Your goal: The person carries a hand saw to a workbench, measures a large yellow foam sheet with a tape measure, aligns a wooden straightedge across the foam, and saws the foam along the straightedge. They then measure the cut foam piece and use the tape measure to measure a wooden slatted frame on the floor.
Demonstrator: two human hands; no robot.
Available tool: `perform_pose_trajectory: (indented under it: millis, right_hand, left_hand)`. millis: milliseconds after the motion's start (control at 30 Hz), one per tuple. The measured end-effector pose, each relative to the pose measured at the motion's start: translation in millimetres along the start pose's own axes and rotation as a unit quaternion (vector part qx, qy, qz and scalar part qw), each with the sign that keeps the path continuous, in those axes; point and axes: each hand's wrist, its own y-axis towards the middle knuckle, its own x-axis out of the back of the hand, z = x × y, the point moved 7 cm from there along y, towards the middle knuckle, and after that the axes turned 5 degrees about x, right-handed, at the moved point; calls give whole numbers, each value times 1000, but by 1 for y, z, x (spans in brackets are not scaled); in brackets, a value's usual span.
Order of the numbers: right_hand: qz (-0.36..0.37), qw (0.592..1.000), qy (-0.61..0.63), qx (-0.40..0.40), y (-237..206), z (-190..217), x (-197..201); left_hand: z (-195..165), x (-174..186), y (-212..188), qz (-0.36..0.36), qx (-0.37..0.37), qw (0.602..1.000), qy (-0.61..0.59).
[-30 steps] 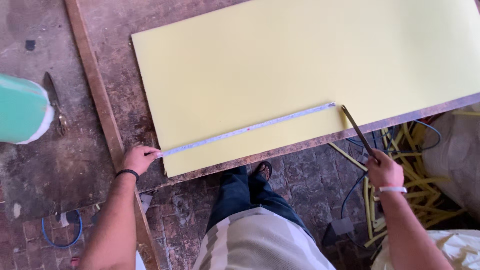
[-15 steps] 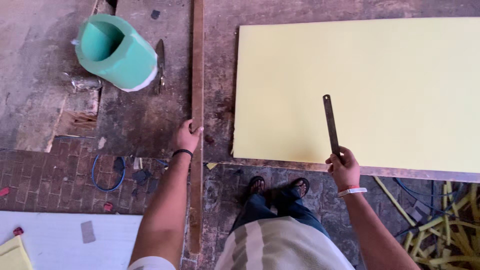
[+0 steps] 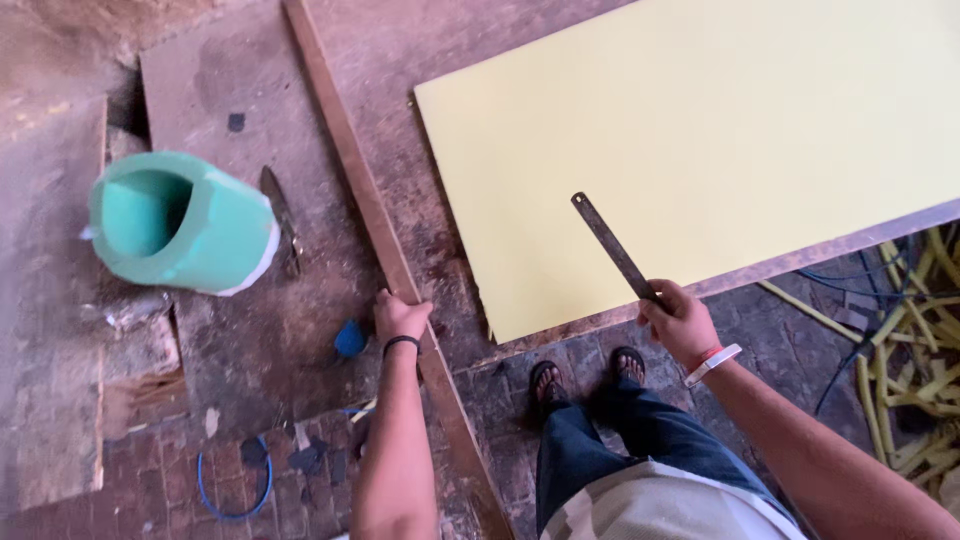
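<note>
Head view: metal ruler (image 3: 612, 248) in right hand (image 3: 682, 322) grip.

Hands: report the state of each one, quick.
Left hand: closed on the long wooden strip, gripping its edge.
Right hand: closed around one end of the dark metal ruler, held over the yellow sheet.

I count one pale yellow sheet (image 3: 700, 140), one dark metal ruler (image 3: 612, 248), one long wooden strip (image 3: 370, 200), one green tub (image 3: 180, 225), one knife (image 3: 280, 215), and my two sandalled feet (image 3: 585, 375).
</note>
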Motion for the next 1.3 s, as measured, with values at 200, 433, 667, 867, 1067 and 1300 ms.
perform_pose_trajectory:
  millis: [200,433,667,867,1067,1300]
  right_hand:
    - [-10,995,-92,-33,-11,-16,43]
    - [15,992,123,-31,12,-56,87]
    - [36,989,143,-29,58,-84,191]
    - [22,963,251,98,80,-83,288]
    - [-69,984,-161,-32,76,-85,345]
    - [-69,987,-127,-62,86,-102,357]
  left_hand:
    - [-72,-24,-14,-115,-133,980,-90]
    - [-183,-110,-102,27,-120,969,-215]
    - [-354,-288,-203,47,-154,957,-242]
    - [-463,-408,-296,58,-100,953,-281]
    - [-495,-414,-318,27,-144,979,-139]
    - [-564,-415,-233,38,-282,957,54]
